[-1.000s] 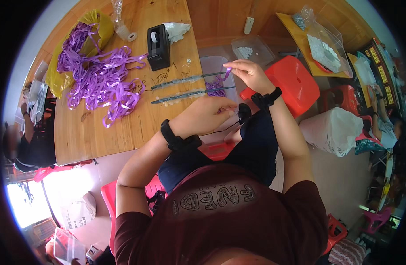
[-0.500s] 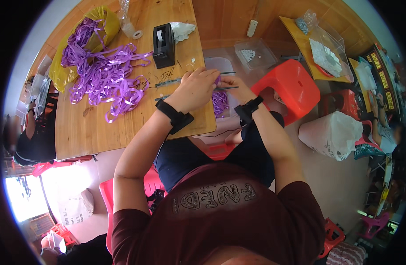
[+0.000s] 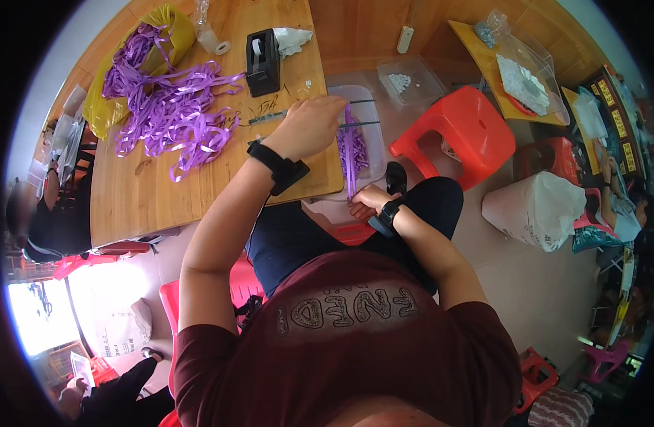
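The left forearm (image 3: 216,217) slants over the near edge of the wooden table (image 3: 145,206), its bent elbow outside that edge. The left hand (image 3: 314,127) is above the table's right edge, back upward, fingertips hard to make out. The right hand (image 3: 370,198) sits just off the table's near right corner, fingers curled together, its forearm (image 3: 428,243) angling away from the table.

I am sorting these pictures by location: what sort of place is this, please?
Probably an informal workroom: loose purple ribbon lies heaped on a wooden table, near a black tape dispenser.
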A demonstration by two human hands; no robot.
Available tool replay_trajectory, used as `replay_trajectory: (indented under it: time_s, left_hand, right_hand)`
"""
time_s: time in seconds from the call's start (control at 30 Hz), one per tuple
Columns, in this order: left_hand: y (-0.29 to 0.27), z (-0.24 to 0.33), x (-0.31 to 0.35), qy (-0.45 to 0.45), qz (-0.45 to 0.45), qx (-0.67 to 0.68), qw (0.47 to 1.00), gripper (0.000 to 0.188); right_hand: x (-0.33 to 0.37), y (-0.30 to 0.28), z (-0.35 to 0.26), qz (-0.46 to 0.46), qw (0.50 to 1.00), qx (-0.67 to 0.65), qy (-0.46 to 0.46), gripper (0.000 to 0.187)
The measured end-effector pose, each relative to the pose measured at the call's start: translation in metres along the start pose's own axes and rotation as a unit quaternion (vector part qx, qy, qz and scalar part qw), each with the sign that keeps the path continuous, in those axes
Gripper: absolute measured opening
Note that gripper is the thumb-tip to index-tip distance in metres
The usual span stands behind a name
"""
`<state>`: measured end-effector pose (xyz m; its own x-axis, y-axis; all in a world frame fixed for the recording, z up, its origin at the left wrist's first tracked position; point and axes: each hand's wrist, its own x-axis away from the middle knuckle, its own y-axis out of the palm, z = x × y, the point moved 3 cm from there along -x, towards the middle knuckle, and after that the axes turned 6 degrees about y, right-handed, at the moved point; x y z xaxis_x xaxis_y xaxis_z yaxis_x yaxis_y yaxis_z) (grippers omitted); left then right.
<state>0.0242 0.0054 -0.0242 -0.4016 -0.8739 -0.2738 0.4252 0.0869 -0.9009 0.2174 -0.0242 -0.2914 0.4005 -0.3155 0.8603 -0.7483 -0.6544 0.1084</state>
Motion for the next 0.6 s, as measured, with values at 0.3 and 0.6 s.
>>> replay_trajectory:
  time_s: [0.3, 0.6]
  left_hand:
    - [0.059, 0.089, 0.100, -0.072, -0.173, 0.274, 0.943, 0.021]
    - [0.154, 0.028, 0.123, -0.229, -0.085, 0.531, 0.812, 0.020]
  right_hand:
    - [0.035, 0.000, 0.006, -0.007, 0.996, 0.087, 0.007, 0.029]
    - [0.044, 0.012, 0.023, -0.146, 0.986, -0.042, 0.064, 0.038]
